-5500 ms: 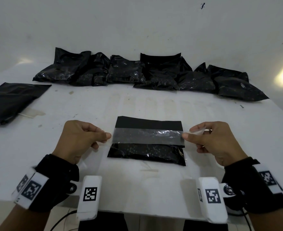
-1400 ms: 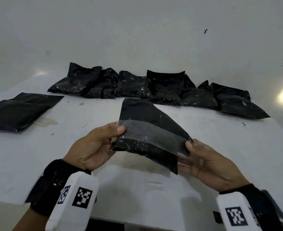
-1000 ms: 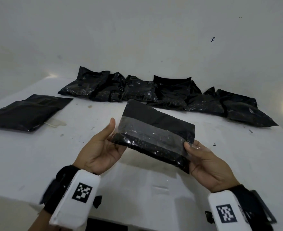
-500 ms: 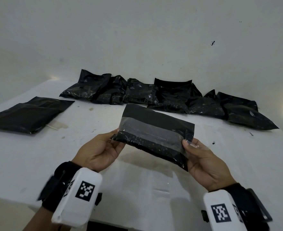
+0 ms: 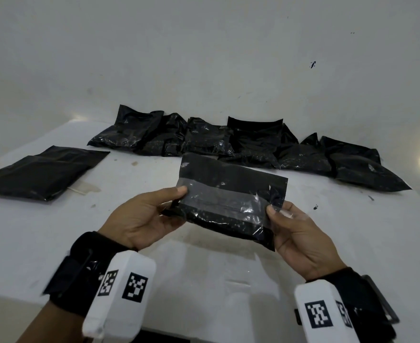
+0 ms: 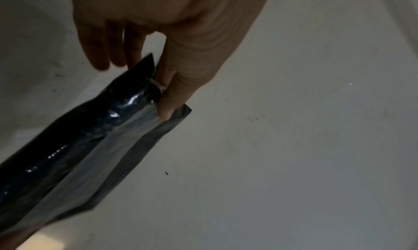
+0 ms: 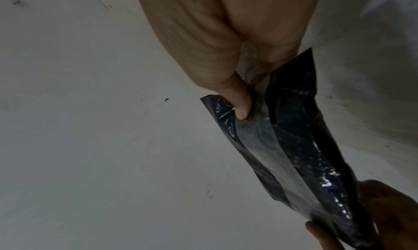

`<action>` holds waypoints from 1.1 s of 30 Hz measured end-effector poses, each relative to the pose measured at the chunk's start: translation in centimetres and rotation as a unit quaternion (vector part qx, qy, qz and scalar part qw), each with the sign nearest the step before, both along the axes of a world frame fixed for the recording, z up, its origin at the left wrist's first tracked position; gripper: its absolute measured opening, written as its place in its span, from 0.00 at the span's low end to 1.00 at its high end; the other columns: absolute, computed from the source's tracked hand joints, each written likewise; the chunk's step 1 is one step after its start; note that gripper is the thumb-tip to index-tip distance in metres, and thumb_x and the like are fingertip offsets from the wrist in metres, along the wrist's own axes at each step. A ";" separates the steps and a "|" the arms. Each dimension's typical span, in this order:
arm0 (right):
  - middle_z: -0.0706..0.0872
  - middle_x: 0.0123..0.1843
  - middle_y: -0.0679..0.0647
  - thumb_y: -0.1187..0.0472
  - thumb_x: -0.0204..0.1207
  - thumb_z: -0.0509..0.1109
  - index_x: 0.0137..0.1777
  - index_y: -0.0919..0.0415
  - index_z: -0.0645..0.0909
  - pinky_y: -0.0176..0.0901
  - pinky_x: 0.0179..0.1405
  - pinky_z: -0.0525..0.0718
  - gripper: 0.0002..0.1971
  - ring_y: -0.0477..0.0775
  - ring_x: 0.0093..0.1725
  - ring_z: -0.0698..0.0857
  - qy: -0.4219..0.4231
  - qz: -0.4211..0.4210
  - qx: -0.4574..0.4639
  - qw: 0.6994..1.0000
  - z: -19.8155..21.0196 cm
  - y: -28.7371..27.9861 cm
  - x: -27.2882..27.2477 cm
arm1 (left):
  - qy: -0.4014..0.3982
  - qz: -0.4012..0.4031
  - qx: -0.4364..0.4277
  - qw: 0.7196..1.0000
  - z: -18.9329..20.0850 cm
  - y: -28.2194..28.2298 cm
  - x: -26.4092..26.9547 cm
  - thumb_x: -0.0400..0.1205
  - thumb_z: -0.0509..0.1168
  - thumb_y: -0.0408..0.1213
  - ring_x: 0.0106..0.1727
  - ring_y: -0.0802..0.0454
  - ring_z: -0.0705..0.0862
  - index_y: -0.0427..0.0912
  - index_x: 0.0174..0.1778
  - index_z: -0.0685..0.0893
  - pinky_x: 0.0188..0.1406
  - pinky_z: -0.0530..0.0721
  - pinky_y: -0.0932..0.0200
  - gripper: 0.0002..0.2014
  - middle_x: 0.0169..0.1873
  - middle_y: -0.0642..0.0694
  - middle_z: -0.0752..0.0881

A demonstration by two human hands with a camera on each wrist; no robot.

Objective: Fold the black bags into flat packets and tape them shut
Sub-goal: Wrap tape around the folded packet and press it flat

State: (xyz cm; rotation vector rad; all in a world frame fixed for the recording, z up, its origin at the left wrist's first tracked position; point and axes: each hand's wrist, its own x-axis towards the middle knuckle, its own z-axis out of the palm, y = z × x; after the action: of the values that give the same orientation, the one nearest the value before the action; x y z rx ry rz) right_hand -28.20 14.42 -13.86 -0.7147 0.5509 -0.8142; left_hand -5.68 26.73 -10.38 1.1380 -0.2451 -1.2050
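I hold a folded black bag packet (image 5: 231,194) above the white table (image 5: 30,231), tilted toward me. A clear tape strip (image 5: 223,201) runs across its front. My left hand (image 5: 154,211) pinches the packet's left end, thumb on the tape and fingers behind. My right hand (image 5: 293,226) pinches the right end, thumb on the tape's end. In the left wrist view the packet (image 6: 79,146) hangs from my left hand (image 6: 162,85), thumb on its front. The right wrist view has the packet (image 7: 294,146) held by my right hand (image 7: 244,101), thumb on the tape.
A row of several loose black bags (image 5: 241,144) lies along the back of the table against the wall. A flat black packet (image 5: 40,172) lies at the left. A small tape scrap (image 5: 82,188) sits beside it.
The packet has come off the table into both hands and been tilted up. Over the last second my left thumb has closed down on the tape's left end.
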 end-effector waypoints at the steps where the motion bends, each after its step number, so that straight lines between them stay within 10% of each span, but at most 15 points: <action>1: 0.90 0.48 0.66 0.74 0.68 0.69 0.42 0.63 0.76 0.53 0.36 0.92 0.08 0.59 0.41 0.92 0.001 -0.001 -0.005 1.000 0.1 0.0 0.0 | -0.037 -0.001 0.015 0.999 0.0 0.0 0.1 0.65 0.74 0.34 0.45 0.49 0.84 0.39 0.43 0.88 0.48 0.84 0.54 0.11 0.40 0.43 0.89; 4: 0.91 0.47 0.65 0.76 0.68 0.68 0.38 0.62 0.76 0.53 0.42 0.93 0.08 0.58 0.42 0.92 0.001 -0.008 -0.016 1.000 0.3 0.1 0.1 | -0.129 -0.021 0.041 0.991 0.4 0.2 0.4 0.64 0.74 0.40 0.40 0.53 0.80 0.44 0.37 0.91 0.43 0.72 0.55 0.08 0.35 0.49 0.88; 22: 0.89 0.51 0.67 0.69 0.53 0.79 0.45 0.62 0.78 0.50 0.37 0.92 0.20 0.59 0.41 0.92 0.011 -0.017 -0.008 1.000 0.2 -0.1 0.1 | -0.111 -0.036 0.054 0.992 -0.2 0.0 0.9 0.66 0.73 0.35 0.30 0.52 0.85 0.40 0.44 0.88 0.29 0.87 0.61 0.11 0.34 0.44 0.88; 25: 0.88 0.55 0.67 0.69 0.63 0.76 0.54 0.64 0.80 0.50 0.36 0.92 0.18 0.58 0.43 0.92 0.011 -0.016 0.011 1.000 0.3 -0.2 -0.1 | -0.092 -0.029 0.057 0.994 -0.2 -0.3 0.7 0.73 0.71 0.33 0.25 0.55 0.85 0.40 0.41 0.87 0.26 0.86 0.63 0.03 0.29 0.45 0.88; 29: 0.83 0.68 0.70 0.63 0.51 0.91 0.74 0.70 0.75 0.48 0.46 0.90 0.49 0.62 0.59 0.89 -0.010 0.017 0.000 1.000 0.3 -0.3 -0.4 | -0.064 -0.026 0.063 0.996 -0.6 -0.5 0.7 0.77 0.70 0.33 0.24 0.55 0.84 0.42 0.28 0.90 0.25 0.85 0.64 0.11 0.28 0.45 0.88; 33: 0.88 0.62 0.67 0.66 0.59 0.83 0.73 0.70 0.77 0.46 0.42 0.91 0.39 0.59 0.52 0.92 -0.016 0.022 0.000 1.000 0.8 -0.3 -0.5 | -0.082 -0.054 0.053 0.994 -0.6 -0.2 0.6 0.68 0.72 0.37 0.29 0.54 0.85 0.44 0.30 0.90 0.33 0.85 0.57 0.02 0.32 0.46 0.88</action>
State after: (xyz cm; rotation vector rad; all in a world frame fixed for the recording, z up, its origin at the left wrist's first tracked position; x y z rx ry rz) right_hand -28.66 14.15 -13.03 -0.7102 0.5049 -0.7845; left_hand -5.11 26.51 -11.03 1.3317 -0.3750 -1.2318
